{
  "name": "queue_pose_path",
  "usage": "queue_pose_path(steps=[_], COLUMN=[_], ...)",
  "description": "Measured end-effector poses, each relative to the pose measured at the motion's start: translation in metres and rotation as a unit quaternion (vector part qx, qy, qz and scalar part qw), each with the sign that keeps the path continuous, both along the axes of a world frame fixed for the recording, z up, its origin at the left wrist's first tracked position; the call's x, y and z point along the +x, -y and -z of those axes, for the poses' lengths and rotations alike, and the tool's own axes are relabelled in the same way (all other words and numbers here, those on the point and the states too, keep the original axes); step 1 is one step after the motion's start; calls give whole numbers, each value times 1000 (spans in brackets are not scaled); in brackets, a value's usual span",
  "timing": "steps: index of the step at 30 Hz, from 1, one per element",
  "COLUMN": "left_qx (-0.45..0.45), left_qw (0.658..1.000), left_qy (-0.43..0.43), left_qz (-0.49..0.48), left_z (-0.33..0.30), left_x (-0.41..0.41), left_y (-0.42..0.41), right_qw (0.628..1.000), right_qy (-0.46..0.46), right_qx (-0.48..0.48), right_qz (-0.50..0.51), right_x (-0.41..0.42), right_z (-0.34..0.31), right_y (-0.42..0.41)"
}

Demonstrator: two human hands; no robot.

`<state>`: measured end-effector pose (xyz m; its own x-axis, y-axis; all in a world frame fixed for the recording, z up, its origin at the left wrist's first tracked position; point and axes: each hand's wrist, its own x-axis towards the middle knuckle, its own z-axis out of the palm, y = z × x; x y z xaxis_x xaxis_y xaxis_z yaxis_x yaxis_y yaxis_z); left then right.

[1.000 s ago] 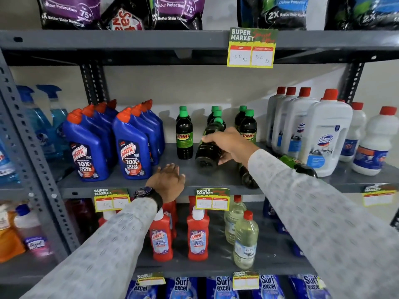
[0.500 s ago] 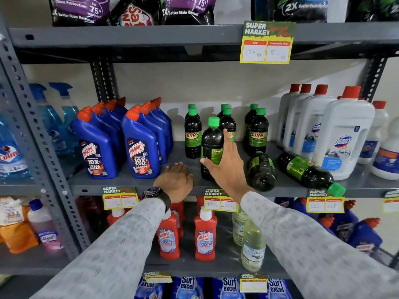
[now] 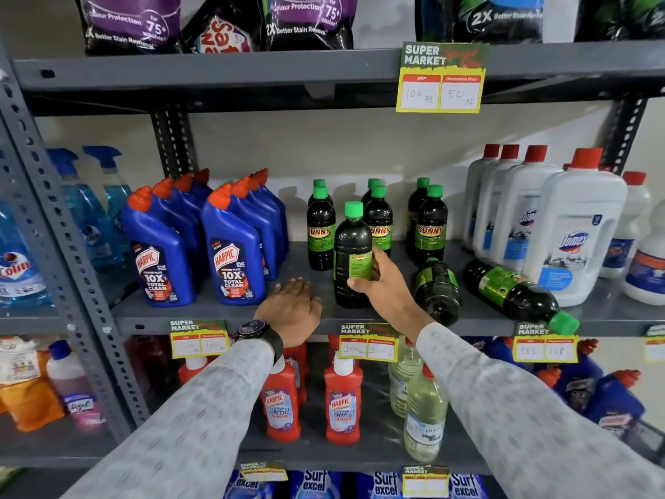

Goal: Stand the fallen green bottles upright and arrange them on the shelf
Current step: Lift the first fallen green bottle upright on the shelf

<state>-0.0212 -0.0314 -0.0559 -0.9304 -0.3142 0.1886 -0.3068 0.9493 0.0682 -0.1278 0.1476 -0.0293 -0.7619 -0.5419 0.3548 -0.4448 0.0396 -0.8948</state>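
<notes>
On the grey middle shelf (image 3: pixel 223 315) a dark bottle with a green cap and green label (image 3: pixel 351 246) stands upright, and my right hand (image 3: pixel 385 286) is wrapped around its lower right side. Behind it stand several more upright green-capped Sunny bottles (image 3: pixel 430 225) in three short rows. Two bottles lie fallen to the right: one (image 3: pixel 437 293) with its base toward me, another (image 3: pixel 518 293) on its side with its cap at the shelf's front edge. My left hand (image 3: pixel 291 307) rests flat on the shelf front, left of the held bottle.
Blue Harpic bottles (image 3: pixel 234 253) crowd the shelf's left, white Domex jugs (image 3: pixel 575 232) its right. Price tags (image 3: pixel 369 342) hang from the shelf's front lip. Red Harpic bottles (image 3: pixel 342 401) and clear bottles (image 3: pixel 424 415) stand on the shelf below. Detergent bags fill the shelf above.
My right hand has brought the tilted bottle upright onto the shelf in front of the middle row and slid down its side. My left hand stays on the shelf front.
</notes>
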Motion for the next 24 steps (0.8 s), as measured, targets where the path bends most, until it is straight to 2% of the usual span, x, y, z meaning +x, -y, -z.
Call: queue_pose_path(steps=[8,11,14,17,24], left_qx=[-1,2,1,-3,-11], left_qw=[1000,1000,1000,1000,1000], left_qy=[2,2,2,4,2], left_qz=[-6,-4,-2,-3,-5], left_z=[-9,-6,-5,-4,-3], left_x=[-2,-2,-4,-6,-7], left_y=[-5,-3,-2,-2,0], right_qw=[995,998,999,999,996], right_qy=[-63,-45,20,30,-71], right_qx=[11,4,-20,-7,32], right_qz=[79,47,-27,-39,50], right_x=[4,1,-5,-8,2], right_z=[-3,-3,-2,-1,-4], right_y=[6,1,-4,-4,4])
